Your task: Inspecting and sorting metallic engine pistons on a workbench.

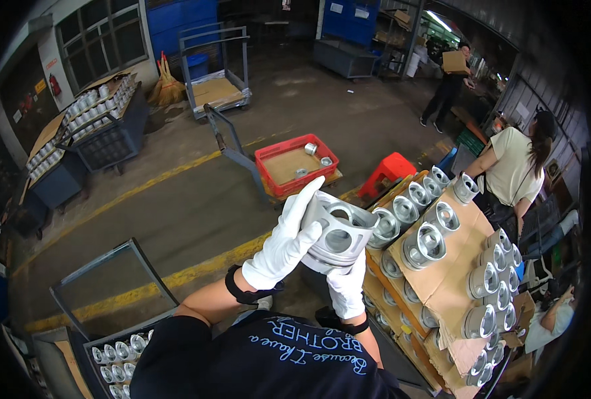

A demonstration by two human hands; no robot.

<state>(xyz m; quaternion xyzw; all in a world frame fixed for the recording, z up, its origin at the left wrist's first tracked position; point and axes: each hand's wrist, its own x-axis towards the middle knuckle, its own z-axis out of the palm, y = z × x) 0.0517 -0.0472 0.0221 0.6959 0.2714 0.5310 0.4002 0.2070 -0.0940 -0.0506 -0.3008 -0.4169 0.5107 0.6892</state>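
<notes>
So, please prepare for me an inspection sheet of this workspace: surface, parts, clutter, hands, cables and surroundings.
Surface: cardboard on top of the stack at right, with pistons standing on it.
Job's things: one piston, held up in front of the body, beside the stack.
Clutter: red crate with a few metal parts inside; red stool near the stack.
Hands: left hand, white-gloved, grips the piston's left side; right hand, also gloved, holds it from below.
Cables: nothing seen.
Surroundings: one person carrying a box, another beyond the stack; loaded carts and a broom at left.
</notes>
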